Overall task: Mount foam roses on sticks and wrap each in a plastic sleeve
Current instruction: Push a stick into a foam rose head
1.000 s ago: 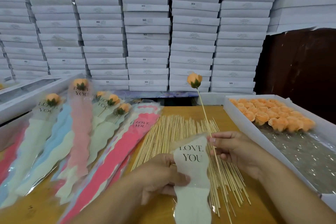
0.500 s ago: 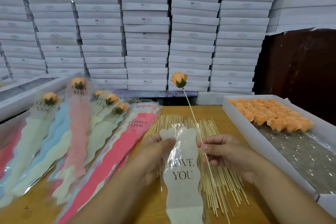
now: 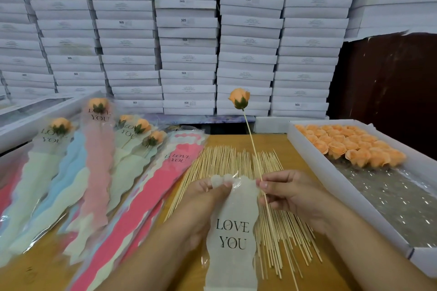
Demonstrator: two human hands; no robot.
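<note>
Head view: rose on stick held beside sleeve mouth

Right hand (image 3: 292,198): fingers (image 3: 264,184) pinched together on the wooden stick (image 3: 254,149), partway down its length. Stick tilts slightly left, foam rose (image 3: 239,98) at the top, orange with green sepals, up in front of the stacked white boxes (image 3: 189,30). Lower end of the stick runs down past the hand, over the loose sticks.

Left hand (image 3: 205,198): fingers closed on the top edge of a plastic sleeve (image 3: 233,231), pale cream, printed "LOVE YOU". Sleeve hangs toward the camera, its upper edge touching the right fingertips, just beside the stick.

Under both hands: pile of bare sticks (image 3: 227,160) fanned on the wooden counter (image 3: 288,149).

Left side: finished wrapped roses (image 3: 99,125) in pink, blue and cream sleeves, overlapping; a stack of empty pink sleeves (image 3: 175,172) next to the sticks.

Right side: white tray (image 3: 354,198) with loose orange rose heads (image 3: 354,146) bunched at its far end.
</note>
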